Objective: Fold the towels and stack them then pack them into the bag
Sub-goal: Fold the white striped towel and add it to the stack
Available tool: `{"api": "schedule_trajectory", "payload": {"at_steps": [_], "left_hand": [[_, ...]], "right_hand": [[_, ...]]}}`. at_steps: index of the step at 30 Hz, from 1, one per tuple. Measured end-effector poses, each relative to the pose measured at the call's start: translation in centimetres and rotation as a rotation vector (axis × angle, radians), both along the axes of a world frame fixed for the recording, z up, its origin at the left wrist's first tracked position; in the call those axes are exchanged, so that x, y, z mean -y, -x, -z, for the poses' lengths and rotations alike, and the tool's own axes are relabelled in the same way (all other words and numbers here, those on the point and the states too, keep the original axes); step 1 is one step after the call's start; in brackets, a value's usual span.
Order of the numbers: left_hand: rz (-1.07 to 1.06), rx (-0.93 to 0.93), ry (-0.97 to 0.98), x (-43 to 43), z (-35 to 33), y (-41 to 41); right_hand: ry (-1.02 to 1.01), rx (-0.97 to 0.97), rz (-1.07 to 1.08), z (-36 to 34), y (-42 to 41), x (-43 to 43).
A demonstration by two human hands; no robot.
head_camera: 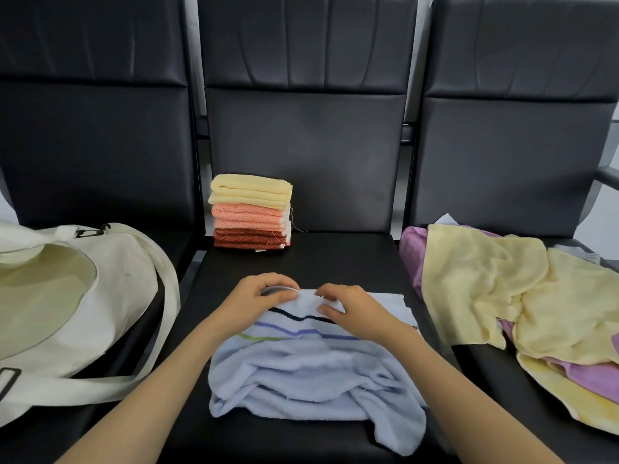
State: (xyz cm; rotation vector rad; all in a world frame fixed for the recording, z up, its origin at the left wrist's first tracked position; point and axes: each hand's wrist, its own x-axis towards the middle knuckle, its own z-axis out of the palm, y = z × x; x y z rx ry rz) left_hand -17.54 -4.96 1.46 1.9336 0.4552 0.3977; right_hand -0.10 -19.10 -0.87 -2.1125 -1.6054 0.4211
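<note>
Both hands down on the middle seat, working the far edge of a pale blue towel. Left hand curled, fingers pinching the towel's far edge near its left corner. Right hand just beside it, thumb and fingertips nipping the same edge, knuckles up. Black, blue and green stripes running across the cloth between the wrists. Near half of the towel bunched and rumpled, one corner drooping over the seat's near edge.

Farther back on the same seat, against the backrest: a neat stack of folded towels, yellow on top, salmon pink in the middle, rust red at the bottom, loose threads trailing off its right side.

On the left seat, a cream canvas bag lying mouth open, strap looping toward the near edge.

On the right seat, a loose heap of unfolded towels, pale yellow over lilac, well apart from the stack.
</note>
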Motion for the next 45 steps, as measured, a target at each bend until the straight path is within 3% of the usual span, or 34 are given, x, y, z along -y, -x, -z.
{"api": "schedule_trajectory", "payload": {"at_steps": [4, 9, 13, 20, 27, 34, 39, 45], "left_hand": [[-0.284, 0.049, 0.013, -2.4, 1.0, 0.9], [-0.485, -0.139, 0.086, -5.0, 3.9, 0.9], [-0.607, -0.205, 0.031, -6.0, 4.7, -0.5], [-0.58, -0.309, -0.134, -6.0, 6.1, -1.2], [-0.496, -0.523, -0.251, -7.2, 6.3, -1.5], [-0.456, -0.631, -0.286, -7.1, 6.0, -0.5], [-0.51, -0.443, -0.316, -6.3, 4.8, 0.3], [-0.579, -0.055, -0.258, -5.9, -0.4, 1.4]], "right_hand": [[0.084, -0.046, 0.097, -0.2, -2.6, 1.3], [0.088, -0.164, 0.32, -0.2, -7.1, 3.8], [0.118, -0.231, 0.463, 1.0, -8.9, 4.6], [-0.02, -0.206, 0.619, 2.1, -9.6, 3.9], [0.183, -0.063, 0.547, 3.3, -10.0, 3.1], [0.279, -0.041, 0.539, 2.0, -9.4, 4.1], [0.059, -0.111, 0.59, 1.2, -8.9, 5.2], [-0.358, -0.508, 0.655, -3.5, -7.3, 6.7]]}}
